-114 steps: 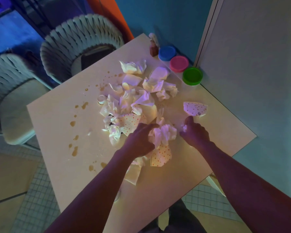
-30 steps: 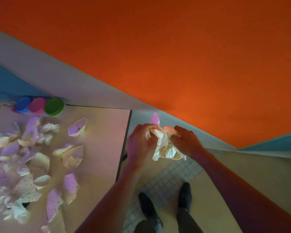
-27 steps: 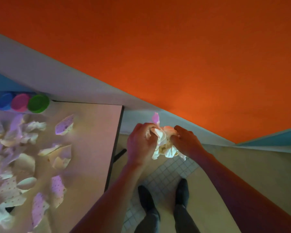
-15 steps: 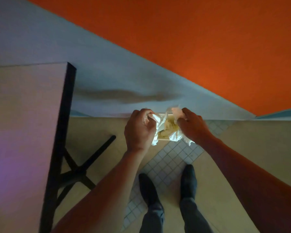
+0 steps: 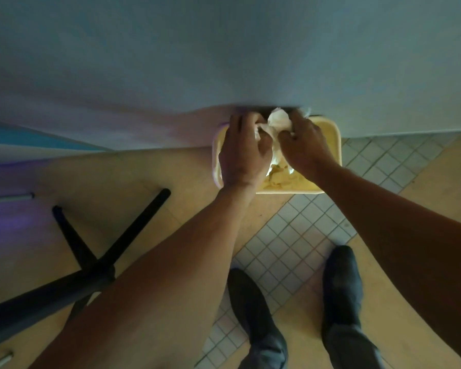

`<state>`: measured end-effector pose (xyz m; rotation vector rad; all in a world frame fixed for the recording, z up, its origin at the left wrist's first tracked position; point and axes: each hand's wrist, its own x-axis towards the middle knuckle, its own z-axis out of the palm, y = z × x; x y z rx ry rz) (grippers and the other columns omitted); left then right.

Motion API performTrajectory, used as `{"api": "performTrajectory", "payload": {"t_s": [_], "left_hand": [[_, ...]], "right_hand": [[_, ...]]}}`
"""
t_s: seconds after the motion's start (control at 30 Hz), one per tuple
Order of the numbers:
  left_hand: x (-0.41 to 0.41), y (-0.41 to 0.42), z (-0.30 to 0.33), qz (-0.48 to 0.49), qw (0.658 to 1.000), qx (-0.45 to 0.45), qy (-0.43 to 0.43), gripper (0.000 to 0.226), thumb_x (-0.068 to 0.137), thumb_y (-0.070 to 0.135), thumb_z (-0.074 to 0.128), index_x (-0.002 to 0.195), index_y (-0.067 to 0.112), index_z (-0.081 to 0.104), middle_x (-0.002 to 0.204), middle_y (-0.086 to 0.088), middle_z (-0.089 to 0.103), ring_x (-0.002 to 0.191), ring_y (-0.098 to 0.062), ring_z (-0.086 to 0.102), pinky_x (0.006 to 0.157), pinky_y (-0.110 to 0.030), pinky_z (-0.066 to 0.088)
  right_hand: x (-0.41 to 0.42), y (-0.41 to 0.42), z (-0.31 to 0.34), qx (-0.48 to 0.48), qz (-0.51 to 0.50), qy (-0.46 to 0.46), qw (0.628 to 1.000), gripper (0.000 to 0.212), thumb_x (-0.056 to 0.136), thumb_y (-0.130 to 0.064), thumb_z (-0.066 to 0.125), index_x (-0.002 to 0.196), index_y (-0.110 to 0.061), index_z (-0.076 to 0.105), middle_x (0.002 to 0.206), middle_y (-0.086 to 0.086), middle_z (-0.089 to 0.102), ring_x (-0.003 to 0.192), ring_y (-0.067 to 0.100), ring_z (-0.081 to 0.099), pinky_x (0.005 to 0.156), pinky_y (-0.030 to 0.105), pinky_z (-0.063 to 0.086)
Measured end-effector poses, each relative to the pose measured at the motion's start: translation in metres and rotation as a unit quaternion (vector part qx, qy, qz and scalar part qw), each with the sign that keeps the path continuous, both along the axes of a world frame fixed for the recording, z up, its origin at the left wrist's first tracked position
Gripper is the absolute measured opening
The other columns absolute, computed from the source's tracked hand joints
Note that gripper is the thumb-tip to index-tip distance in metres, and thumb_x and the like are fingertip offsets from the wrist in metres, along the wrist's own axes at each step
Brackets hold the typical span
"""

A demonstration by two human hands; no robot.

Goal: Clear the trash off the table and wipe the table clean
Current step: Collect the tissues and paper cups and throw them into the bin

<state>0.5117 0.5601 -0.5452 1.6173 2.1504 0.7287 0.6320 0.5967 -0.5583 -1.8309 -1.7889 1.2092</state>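
Here my fingers curl tight around a wad of crumpled napkins [image 5: 278, 123], left hand [image 5: 244, 153] and right hand [image 5: 305, 147] pressing it between them, directly above a pale yellow bin [image 5: 333, 145] against the wall [image 5: 224, 62]. More paper lies inside. Black table legs [image 5: 91, 251] stand left.

Bin [image 5: 333, 145] far rim blurred; hands [image 5: 272, 153] hide most of paper wad [image 5: 278, 123].
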Motion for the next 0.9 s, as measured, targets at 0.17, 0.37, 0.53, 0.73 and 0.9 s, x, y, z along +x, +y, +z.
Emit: {"api": "performTrajectory", "payload": {"t_s": [0.17,0.37,0.53,0.73,0.9], "left_hand": [[-0.004,-0.008,-0.051,-0.028,0.995,-0.089,-0.023,0.026,0.094,0.020,0.054,0.119,0.013,0.053,0.118,-0.008,0.058,0.102,-0.029,0.055,0.078,-0.047,0.050],[-0.009,0.006,-0.078,-0.092,0.967,-0.238,0.007,0.025,0.095,0.020,0.049,0.120,0.020,0.045,0.127,-0.008,0.051,0.110,-0.032,0.046,0.079,-0.043,0.037],[-0.013,0.015,-0.097,-0.124,0.938,-0.322,0.031,0.031,0.100,0.025,0.046,0.130,0.021,0.039,0.142,-0.011,0.042,0.123,-0.037,0.041,0.091,-0.050,0.040],[-0.016,0.016,-0.075,-0.110,0.921,-0.372,-0.029,0.070,0.091,0.042,0.063,0.150,0.037,0.026,0.146,-0.008,0.043,0.122,-0.035,0.050,0.098,-0.051,0.048],[-0.013,0.002,-0.027,-0.108,0.925,-0.364,-0.016,0.085,0.086,0.039,0.068,0.157,0.033,0.023,0.157,-0.003,0.039,0.140,-0.029,0.042,0.111,-0.046,0.041]], "right_hand": [[0.004,-0.010,-0.046,-0.018,0.055,-0.019,0.998,0.046,0.090,-0.025,0.044,0.135,-0.017,0.048,0.124,0.016,0.062,0.108,0.040,0.057,0.089,0.046,0.049],[0.003,-0.002,-0.084,-0.167,0.079,-0.104,0.977,0.054,0.097,-0.043,0.035,0.149,-0.032,0.025,0.150,0.011,0.037,0.133,0.040,0.036,0.105,0.059,0.036],[0.002,0.006,-0.098,-0.215,0.122,-0.166,0.955,0.063,0.099,-0.050,0.040,0.153,-0.032,0.015,0.156,0.010,0.027,0.136,0.037,0.030,0.108,0.058,0.033],[0.004,0.015,-0.057,-0.199,0.191,-0.164,0.947,0.071,0.087,-0.046,0.064,0.148,-0.031,0.030,0.148,0.008,0.042,0.132,0.035,0.041,0.107,0.050,0.038],[0.012,0.012,-0.005,-0.222,0.165,-0.187,0.943,0.088,0.073,-0.050,0.069,0.149,-0.018,0.036,0.146,0.014,0.047,0.126,0.033,0.051,0.094,0.039,0.047]]}}
